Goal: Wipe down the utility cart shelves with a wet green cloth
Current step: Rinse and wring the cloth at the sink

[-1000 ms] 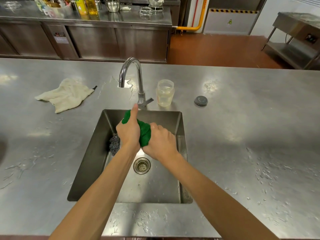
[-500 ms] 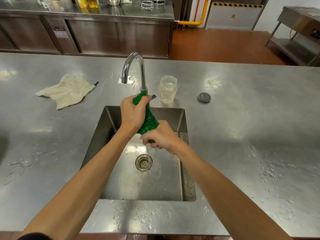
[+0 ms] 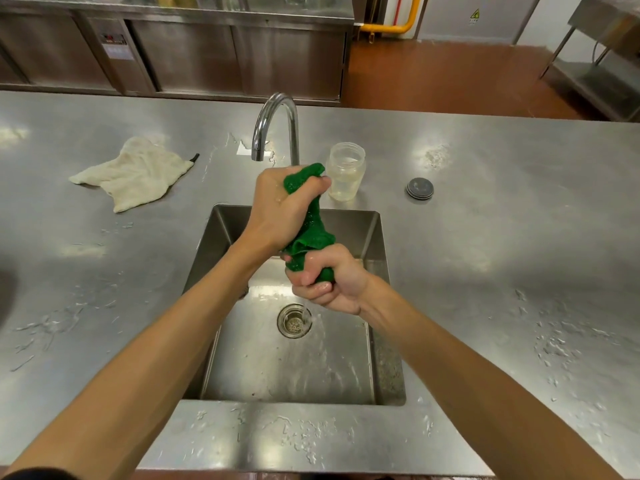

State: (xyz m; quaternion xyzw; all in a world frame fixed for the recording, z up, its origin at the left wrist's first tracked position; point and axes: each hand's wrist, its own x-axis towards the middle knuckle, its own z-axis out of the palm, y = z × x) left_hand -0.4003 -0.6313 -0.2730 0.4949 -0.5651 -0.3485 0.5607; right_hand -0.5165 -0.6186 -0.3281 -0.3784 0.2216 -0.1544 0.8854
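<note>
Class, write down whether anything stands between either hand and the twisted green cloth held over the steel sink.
Nothing visible does. The left hand grips the twisted green cloth at its upper end, the right hand its lower end, both directly, above the steel sink.

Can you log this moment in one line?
step: wringing green cloth | left hand: grips top | right hand: grips bottom | over sink

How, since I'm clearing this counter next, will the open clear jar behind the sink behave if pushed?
Probably light: the jar looks like thin clear plastic. It seems to hold some liquid and stands lidless, so a shove could spill it. It may slide easily, since the smooth steel counter shows water drops.
</note>
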